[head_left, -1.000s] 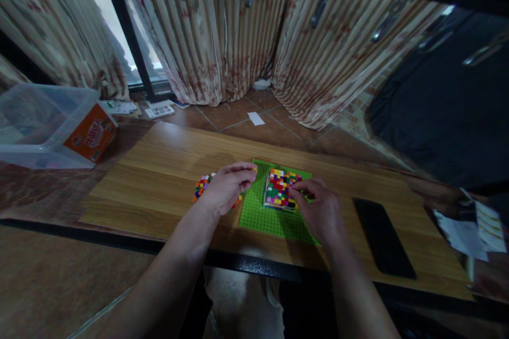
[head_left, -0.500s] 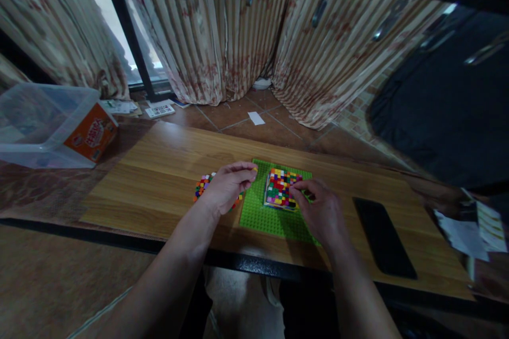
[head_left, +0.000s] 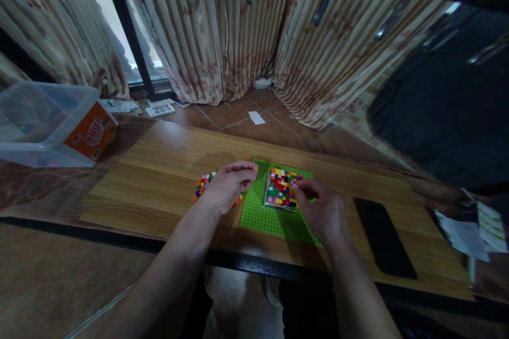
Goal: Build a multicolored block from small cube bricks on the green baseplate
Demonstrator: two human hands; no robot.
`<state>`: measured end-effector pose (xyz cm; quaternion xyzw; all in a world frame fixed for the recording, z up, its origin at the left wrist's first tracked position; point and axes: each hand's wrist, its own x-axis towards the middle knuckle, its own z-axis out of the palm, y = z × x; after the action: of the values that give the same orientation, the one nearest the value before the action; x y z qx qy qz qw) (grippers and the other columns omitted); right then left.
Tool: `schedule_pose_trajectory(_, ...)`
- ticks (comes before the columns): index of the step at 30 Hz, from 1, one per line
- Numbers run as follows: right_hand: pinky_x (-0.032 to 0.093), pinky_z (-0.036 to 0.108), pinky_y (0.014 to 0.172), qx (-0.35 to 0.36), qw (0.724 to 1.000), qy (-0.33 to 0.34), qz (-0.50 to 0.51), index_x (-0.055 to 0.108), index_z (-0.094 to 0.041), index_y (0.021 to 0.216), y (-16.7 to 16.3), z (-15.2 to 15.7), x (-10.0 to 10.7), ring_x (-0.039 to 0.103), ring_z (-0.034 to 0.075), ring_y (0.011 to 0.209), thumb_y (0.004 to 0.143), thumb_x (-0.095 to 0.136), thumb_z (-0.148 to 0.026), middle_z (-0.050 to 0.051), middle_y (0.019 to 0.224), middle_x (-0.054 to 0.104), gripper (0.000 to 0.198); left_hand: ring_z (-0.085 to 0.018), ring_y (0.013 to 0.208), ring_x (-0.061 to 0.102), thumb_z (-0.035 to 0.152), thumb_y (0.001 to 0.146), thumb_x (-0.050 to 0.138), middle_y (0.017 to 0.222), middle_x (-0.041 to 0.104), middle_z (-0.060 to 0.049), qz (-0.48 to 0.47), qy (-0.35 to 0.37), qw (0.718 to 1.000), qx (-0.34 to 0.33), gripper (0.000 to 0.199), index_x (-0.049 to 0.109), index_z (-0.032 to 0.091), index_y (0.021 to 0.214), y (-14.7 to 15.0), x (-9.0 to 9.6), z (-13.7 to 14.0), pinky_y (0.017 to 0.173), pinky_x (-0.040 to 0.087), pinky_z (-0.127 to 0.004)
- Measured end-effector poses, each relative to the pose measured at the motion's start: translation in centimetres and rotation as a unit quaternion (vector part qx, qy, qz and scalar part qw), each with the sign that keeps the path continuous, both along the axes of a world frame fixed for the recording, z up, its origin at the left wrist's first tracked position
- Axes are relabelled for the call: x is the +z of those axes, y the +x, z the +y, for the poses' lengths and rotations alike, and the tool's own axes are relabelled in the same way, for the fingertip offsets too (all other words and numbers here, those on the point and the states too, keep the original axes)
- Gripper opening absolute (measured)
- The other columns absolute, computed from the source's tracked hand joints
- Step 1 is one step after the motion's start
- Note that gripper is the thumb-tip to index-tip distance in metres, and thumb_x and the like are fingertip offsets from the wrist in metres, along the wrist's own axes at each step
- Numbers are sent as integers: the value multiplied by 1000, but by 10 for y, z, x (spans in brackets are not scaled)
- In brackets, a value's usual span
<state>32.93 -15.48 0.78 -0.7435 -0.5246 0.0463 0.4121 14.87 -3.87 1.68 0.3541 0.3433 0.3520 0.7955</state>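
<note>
A block of many small coloured bricks (head_left: pixel 281 186) stands on a green studded baseplate (head_left: pixel 258 220). My right hand (head_left: pixel 321 206) is at the block's right edge, thumb and forefinger pinched together. Whatever lies between those fingertips is too small to make out. Left of the block, my left hand (head_left: pixel 229 185) hovers with its fingers closed on a tiny yellow brick (head_left: pixel 255 169) that shows at the fingertips. Loose bricks (head_left: pixel 203 184) of several colours lie in a pile on the table, partly hidden behind my left hand and wrist.
The wooden table (head_left: pixel 147 180) has a dark front edge. A black phone-like slab (head_left: pixel 384 237) lies to the right of the baseplate. Beyond the table's left end is a clear plastic bin (head_left: pixel 43 127) with an orange label. Papers (head_left: pixel 463 230) are at the far right.
My right hand has shifted slightly to the right along the block's edge. The left hand keeps its place with the yellow brick.
</note>
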Motion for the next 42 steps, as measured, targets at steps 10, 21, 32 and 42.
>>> schedule_pose_trajectory(10,53,35,71,-13,999,5,-42,73,-20,81,-4,6,-4,68,20,71,83,58,-28,7,84,75,17,-7,62,55,8,60,74,68,64,0,6,10,1000,2,15,71,13,74,0,-1,0,58,42,-18)
schedule_pose_trajectory(21,56,36,73,-43,999,-1,22,76,-20,87,-2,2,-2,71,22,73,81,64,-38,7,90,78,22,-6,62,55,8,63,73,69,63,0,9,15,1000,-1,13,71,14,74,0,-2,0,59,42,-19)
schedule_pose_trajectory(32,50,43,84,-85,996,28,-29,72,-15,102,10,13,-10,64,28,95,87,57,-48,14,100,71,39,-6,59,53,8,61,72,67,63,0,19,9,1000,4,13,71,13,73,2,1,-1,56,41,-18)
schedule_pose_trajectory(42,48,45,87,-66,997,-3,30,69,-15,106,7,19,-21,65,27,94,86,56,-49,15,103,72,41,-6,58,53,8,61,72,67,62,0,15,10,1000,5,13,70,13,73,1,2,-2,56,41,-18)
